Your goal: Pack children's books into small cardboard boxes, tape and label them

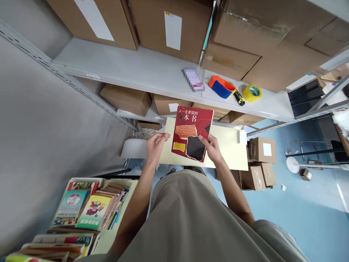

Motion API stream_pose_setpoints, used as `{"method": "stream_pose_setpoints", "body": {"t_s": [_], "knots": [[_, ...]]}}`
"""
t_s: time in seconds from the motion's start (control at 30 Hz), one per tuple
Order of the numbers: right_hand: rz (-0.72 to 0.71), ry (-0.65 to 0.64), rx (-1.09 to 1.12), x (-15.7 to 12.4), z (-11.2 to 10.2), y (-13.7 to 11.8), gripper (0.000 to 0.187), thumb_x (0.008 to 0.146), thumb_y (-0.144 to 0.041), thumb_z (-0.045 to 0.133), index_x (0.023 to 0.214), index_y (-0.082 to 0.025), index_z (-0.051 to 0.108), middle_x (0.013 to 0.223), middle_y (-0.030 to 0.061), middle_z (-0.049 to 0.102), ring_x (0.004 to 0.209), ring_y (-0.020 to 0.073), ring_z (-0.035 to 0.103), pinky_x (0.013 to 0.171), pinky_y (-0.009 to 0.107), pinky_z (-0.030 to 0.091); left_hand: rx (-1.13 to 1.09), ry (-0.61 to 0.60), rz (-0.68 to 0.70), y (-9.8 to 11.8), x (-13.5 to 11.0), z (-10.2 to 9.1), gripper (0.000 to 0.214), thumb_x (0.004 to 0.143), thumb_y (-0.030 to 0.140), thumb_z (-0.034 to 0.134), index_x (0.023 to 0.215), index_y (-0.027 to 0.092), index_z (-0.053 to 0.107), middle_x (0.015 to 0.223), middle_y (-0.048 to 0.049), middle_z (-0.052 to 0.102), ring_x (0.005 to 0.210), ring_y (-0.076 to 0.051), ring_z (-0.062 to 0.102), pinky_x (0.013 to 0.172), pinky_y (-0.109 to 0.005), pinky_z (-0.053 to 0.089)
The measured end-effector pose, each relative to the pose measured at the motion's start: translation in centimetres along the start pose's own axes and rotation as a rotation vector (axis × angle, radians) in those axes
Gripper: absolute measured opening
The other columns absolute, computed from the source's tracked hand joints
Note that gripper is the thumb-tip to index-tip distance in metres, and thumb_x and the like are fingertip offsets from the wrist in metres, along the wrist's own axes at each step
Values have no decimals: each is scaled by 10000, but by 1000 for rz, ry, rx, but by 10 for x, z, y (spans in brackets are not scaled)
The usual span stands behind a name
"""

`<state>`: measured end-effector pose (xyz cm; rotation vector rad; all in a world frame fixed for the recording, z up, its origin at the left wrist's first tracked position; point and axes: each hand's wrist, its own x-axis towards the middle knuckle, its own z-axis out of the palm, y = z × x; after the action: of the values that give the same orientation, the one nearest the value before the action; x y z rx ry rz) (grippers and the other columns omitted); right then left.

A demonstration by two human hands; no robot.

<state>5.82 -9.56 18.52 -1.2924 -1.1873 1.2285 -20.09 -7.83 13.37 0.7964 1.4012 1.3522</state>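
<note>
A red paperback book (pixel 192 133) with white Chinese lettering and torn-paper patches in orange, black and yellow faces me, above the pale yellow table. My right hand (pixel 214 147) grips its right edge, thumb on the front cover and fingers behind. Just left of the book, with a small gap between, is my left hand (pixel 156 145). Its thumb and fingers are pressed together, and nothing shows in them. Part of the table (pixel 229 153) is visible beneath and to the right of the book.
A grey shelf (pixel 152 69) ahead carries large cardboard boxes (pixel 169 29), a phone (pixel 194 79), an orange and blue tape dispenser (pixel 222 87), a cutter (pixel 239 98) and yellow tape (pixel 252 93). Stacked books (pixel 94 211) lie lower left. Cartons (pixel 261 151) stand right.
</note>
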Motion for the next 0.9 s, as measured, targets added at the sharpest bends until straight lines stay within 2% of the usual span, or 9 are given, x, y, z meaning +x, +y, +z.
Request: {"method": "stream_pose_setpoints", "body": {"t_s": [0.13, 0.23, 0.33, 0.4, 0.47, 0.53, 0.7, 0.8, 0.9], "knots": [[56, -14, 31, -1, -6, 2, 539, 889, -766, 872, 1022, -247, 815, 1059, 42, 854, 1000, 275, 751, 942, 396, 609, -92, -73, -24, 3, 0, -4, 384, 824, 584, 910, 907, 216, 834, 962, -92, 870, 968, -265, 840, 928, -382, 655], [105, -25, 67, -2, -10, 3, 575, 851, -791, 895, 1053, -257, 825, 1081, 47, 861, 1013, 291, 775, 950, 417, 631, -132, -122, -54, 1, 0, -6, 393, 734, 505, 1005, 960, 224, 848, 1116, -104, 893, 1119, -290, 845, 1006, -388, 655], [138, -58, 92, -4, -11, 5, 595, 827, -805, 913, 1060, -264, 826, 1085, 45, 866, 1011, 292, 788, 938, 420, 647, -242, -310, -243, -6, -5, -3, 562, 680, 596, 1056, 1048, 218, 862, 1188, -126, 899, 1209, -355, 848, 1041, -443, 681], [153, -90, 107, -6, -9, 8, 613, 816, -813, 919, 1069, -263, 824, 1089, 44, 871, 1016, 292, 797, 942, 422, 657, -306, -435, -405, -13, -11, 1, 658, 650, 678, 1066, 1041, 191, 861, 1112, -154, 904, 1148, -403, 868, 1012, -503, 708], [170, -122, 102, -5, -6, 14, 620, 841, -814, 901, 1103, -258, 823, 1117, 51, 877, 1050, 299, 809, 963, 431, 666, -324, -454, -493, -20, -19, 6, 682, 600, 670, 1099, 995, 174, 849, 1024, -159, 902, 1051, -417, 885, 977, -536, 725], [169, -108, 61, -3, -6, 20, 647, 870, -811, 879, 1190, -252, 814, 1185, 73, 881, 1126, 317, 814, 1009, 454, 673, -314, -401, -519, -25, -25, 10, 705, 557, 635, 1129, 1005, 171, 843, 986, -145, 899, 966, -399, 889, 934, -533, 735], [43, 145, -137, 1, 5, 35, 900, 829, -846, 892, 1479, -244, 730, 1584, 184, 746, 1464, 377, 711, 1223, 553, 615, -244, -194, -409, -34, -33, 17, 758, 568, 680, 1105, 1056, 163, 839, 1002, -122, 895, 896, -333, 865, 844, -443, 713], [98, 15, -97, -11, 33, 38, 917, 848, -851, 874, 1522, -250, 721, 1643, 189, 704, 1449, 386, 733, 1184, 542, 653, -72, -109, -220, -33, -43, 24, 610, 718, 690, 1008, 1013, 179, 850, 986, -93, 885, 918, -324, 847, 840, -401, 677], [139, -49, -113, -24, 65, 36, 933, 801, -788, 950, 1543, -282, 697, 1553, 143, 769, 1309, 352, 796, 1105, 498, 690, 153, -165, -52, -23, -61, 31, 366, 825, 528, 951, 1021, 227, 875, 1043, -91, 891, 1060, -367, 846, 964, -426, 654]]}}
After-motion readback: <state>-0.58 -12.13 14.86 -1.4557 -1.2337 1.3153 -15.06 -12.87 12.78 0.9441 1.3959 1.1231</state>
